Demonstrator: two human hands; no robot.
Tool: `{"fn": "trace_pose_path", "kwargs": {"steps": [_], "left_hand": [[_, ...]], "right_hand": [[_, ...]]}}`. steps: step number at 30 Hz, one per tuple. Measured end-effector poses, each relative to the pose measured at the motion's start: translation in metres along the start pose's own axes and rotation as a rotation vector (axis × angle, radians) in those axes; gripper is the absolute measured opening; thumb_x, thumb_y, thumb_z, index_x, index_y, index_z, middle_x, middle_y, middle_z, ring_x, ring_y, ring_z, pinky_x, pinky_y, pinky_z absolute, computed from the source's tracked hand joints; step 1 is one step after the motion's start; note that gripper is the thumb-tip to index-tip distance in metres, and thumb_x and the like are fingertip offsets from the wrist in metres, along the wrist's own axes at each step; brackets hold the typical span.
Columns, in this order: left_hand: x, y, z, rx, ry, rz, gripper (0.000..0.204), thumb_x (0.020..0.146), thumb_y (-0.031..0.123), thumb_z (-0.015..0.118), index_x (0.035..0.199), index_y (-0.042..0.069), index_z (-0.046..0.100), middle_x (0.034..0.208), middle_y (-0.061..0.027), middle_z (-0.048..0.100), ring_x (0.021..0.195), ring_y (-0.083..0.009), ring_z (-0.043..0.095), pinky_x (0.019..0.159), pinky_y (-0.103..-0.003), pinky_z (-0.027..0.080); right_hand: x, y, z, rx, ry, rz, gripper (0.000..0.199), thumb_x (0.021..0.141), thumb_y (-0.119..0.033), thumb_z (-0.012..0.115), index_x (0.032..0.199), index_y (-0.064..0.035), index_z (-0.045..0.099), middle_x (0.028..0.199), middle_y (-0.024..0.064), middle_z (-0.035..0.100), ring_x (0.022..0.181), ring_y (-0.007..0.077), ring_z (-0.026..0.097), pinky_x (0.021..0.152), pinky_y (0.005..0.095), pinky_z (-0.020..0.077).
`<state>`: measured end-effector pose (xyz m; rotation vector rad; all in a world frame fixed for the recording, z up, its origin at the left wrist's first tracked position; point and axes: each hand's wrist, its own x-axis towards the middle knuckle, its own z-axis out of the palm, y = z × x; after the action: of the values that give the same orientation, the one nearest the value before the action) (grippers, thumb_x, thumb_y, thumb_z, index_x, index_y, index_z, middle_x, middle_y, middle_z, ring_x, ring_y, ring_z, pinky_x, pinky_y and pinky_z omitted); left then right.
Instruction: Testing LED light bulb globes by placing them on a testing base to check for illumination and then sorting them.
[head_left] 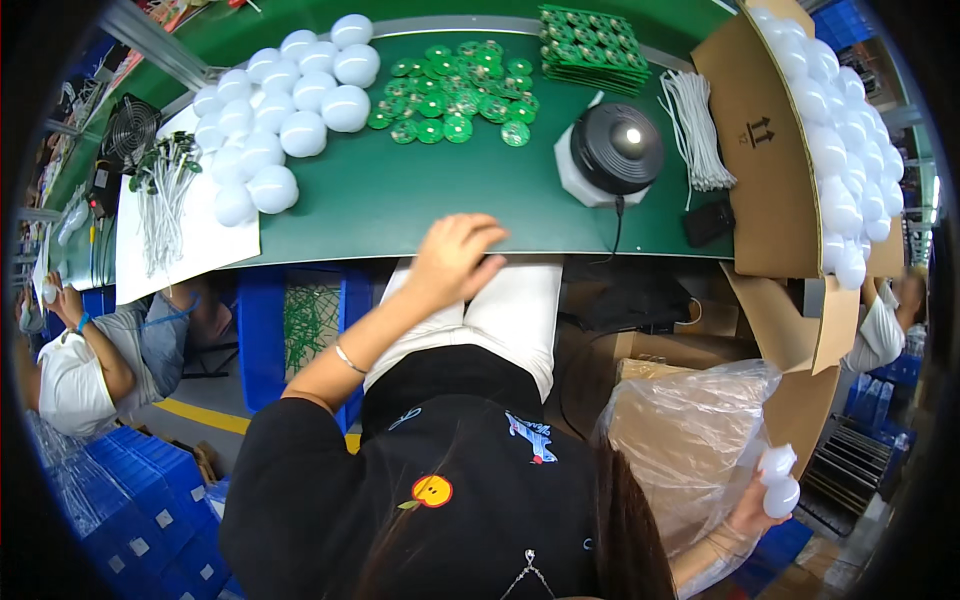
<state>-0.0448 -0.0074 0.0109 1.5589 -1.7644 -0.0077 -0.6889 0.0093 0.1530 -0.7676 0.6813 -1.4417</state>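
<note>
Beside the clear plastic bag at lower right, 2 white globes are held in the curled right hand — gathering, seemingly, with a steady lift to the green bench called for — while nothing is gripped by the part-spread left hand.

The person wears a black short-sleeved shirt, red-edged yellow apple patch, white trousers, thin silver bracelet and silver necklace.

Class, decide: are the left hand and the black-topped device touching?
Apart: the head view shows green tabletop between the left hand and the black-topped device.
</note>
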Motion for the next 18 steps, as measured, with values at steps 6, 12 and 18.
{"fn": "trace_pose_path", "kwargs": {"steps": [6, 12, 18], "left_hand": [[0.006, 0.07, -0.002, -0.461, 0.057, 0.276, 0.066, 0.076, 0.042, 0.072, 0.133, 0.014, 0.051, 0.14, -0.0172, 0.042, 0.127, -0.0356, 0.042, 0.102, -0.05, 0.036], [0.008, 0.029, -0.019, -0.346, 0.3, 0.171, 0.08, 0.07, 0.039, 0.081, 0.135, 0.012, 0.042, 0.139, -0.0201, 0.043, 0.127, -0.0408, 0.042, 0.103, -0.057, 0.033], [-0.005, -0.019, -0.021, -0.772, 0.509, -0.268, 0.079, 0.076, 0.021, 0.079, 0.137, 0.003, 0.031, 0.135, -0.0208, 0.043, 0.123, -0.0316, 0.047, 0.103, -0.042, 0.039]], "right_hand": [[0.065, 0.233, 0.179, 0.499, -0.394, 0.256, 0.092, 0.064, -0.058, 0.08, 0.132, -0.0082, 0.045, 0.148, 0.0225, 0.03, 0.139, 0.0474, 0.019, 0.107, 0.0681, 0.0292], [0.078, 0.391, 0.323, -0.173, -0.485, 0.428, 0.1, 0.07, -0.064, 0.069, 0.14, -0.0006, 0.036, 0.142, 0.0154, 0.038, 0.129, 0.0252, 0.042, 0.107, 0.0377, 0.0353], [0.098, 0.443, 0.368, -0.692, -0.792, 0.07, 0.091, 0.081, -0.068, 0.057, 0.14, -0.002, 0.037, 0.14, 0.0166, 0.034, 0.127, 0.0264, 0.042, 0.102, 0.0365, 0.0388]]}}
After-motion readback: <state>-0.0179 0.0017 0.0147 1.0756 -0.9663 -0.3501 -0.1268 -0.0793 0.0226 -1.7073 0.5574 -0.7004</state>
